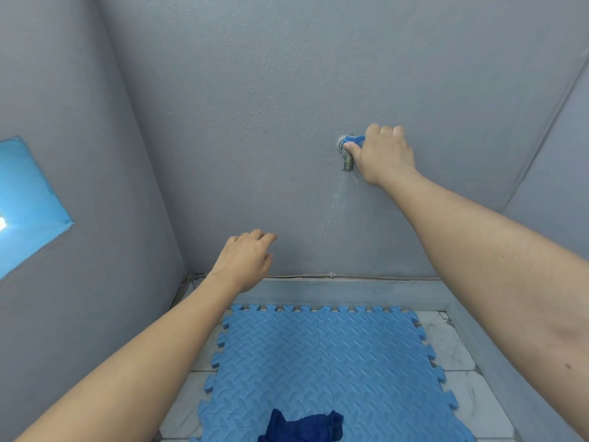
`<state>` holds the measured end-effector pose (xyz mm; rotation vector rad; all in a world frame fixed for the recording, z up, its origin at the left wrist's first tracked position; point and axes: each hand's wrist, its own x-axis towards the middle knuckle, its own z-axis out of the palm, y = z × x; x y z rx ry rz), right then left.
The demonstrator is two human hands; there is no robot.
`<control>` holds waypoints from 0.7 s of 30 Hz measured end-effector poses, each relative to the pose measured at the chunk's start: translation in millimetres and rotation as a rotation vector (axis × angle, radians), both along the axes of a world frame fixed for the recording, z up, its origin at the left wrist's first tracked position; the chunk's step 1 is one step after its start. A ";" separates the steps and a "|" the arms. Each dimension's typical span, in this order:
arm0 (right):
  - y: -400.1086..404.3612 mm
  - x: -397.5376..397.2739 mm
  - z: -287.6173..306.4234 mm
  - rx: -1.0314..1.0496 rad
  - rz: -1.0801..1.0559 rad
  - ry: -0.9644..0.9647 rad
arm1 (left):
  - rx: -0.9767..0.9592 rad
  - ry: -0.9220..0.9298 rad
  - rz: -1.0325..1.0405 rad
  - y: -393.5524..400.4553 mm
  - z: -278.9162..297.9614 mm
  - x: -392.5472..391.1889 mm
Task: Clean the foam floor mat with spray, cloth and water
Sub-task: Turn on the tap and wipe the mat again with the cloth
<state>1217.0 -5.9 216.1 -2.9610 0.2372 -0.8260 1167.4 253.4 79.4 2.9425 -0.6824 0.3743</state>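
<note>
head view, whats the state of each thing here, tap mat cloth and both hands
tap: on the wall, blue handle gripped; flow too faint to tell
foam mat: flat on the floor below the tap
dark blue cloth: crumpled on the mat
right hand: closed on the tap handle
left hand: open, empty

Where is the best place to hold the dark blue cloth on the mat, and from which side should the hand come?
Grip the dark blue cloth at its raised, bunched middle, coming straight down from above. It lies crumpled on the blue foam mat, so its folds offer something to pinch. The left hand is free and nearer.
</note>
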 end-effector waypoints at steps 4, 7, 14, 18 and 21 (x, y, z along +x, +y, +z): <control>-0.4 0.2 0.0 -0.002 0.001 -0.009 | 0.006 -0.001 0.002 1.5 1.6 1.2; -0.1 -0.5 0.2 0.001 0.005 -0.010 | 0.013 0.002 0.007 2.6 2.8 0.6; -1.7 1.6 -2.5 0.004 0.013 -0.028 | -0.001 0.007 0.021 7.4 -3.5 -1.1; -2.9 3.6 -4.3 -0.018 0.020 -0.045 | 0.001 0.016 0.023 10.7 -10.6 -1.1; -4.0 5.2 -4.3 -0.002 0.032 -0.042 | 0.005 0.025 0.034 12.2 -12.1 -0.1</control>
